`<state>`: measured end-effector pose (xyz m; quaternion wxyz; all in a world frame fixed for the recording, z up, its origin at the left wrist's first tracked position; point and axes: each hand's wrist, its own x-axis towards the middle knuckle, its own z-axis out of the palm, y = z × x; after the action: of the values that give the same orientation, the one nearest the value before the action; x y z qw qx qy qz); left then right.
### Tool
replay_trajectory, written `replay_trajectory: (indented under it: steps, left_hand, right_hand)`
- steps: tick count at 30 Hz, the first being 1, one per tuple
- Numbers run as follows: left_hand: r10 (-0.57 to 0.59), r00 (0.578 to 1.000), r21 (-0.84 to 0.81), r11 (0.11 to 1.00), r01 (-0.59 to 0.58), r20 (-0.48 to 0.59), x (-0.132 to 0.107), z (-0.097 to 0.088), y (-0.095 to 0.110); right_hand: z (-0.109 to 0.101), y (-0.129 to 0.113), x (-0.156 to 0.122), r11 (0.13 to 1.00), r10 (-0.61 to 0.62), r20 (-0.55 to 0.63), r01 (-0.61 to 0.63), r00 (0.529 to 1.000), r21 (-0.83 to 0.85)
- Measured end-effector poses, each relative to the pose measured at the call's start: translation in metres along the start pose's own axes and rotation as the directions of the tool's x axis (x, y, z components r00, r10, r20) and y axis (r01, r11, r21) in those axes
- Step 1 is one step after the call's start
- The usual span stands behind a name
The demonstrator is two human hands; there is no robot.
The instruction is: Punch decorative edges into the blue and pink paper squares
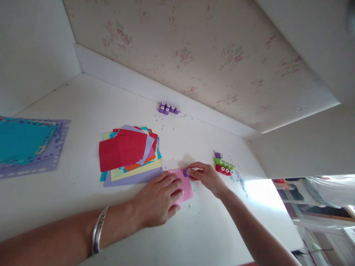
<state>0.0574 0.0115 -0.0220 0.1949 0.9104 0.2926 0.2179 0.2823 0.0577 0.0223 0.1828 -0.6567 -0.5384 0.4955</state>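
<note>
My left hand [161, 199] lies flat with fingers stretched out on a pink sheet of paper [186, 186] on the white table [83, 111]. My right hand [205, 175] pinches a small purple paper punch [185, 172] at the sheet's far edge. A row of small holes runs along that edge of the pink paper. A silver bangle sits on my left wrist.
A pile of coloured papers [129, 155], red on top, lies left of the pink sheet. Purple punches [168, 108] stand by the wall. Green and red punches [224, 165] sit right of my right hand. Teal and lilac punched sheets [27, 144] lie far left. Paper bits are scattered about.
</note>
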Motion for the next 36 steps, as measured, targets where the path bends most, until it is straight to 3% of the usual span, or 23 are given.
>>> replay_trajectory:
  steps: [25,36]
  left_hand:
    - [-0.007,1.000,0.011,1.000,0.007,0.022,0.0014,0.0006,0.0015]
    - [0.000,1.000,0.068,0.998,-0.002,0.024,0.0029,-0.0033,0.0060]
  right_hand:
    - [0.0016,0.0058,0.0051,0.999,0.011,-0.024,-0.012,1.000,-0.030]
    - [0.0021,-0.0018,0.0065,0.984,-0.014,-0.060,0.003,0.998,-0.176]
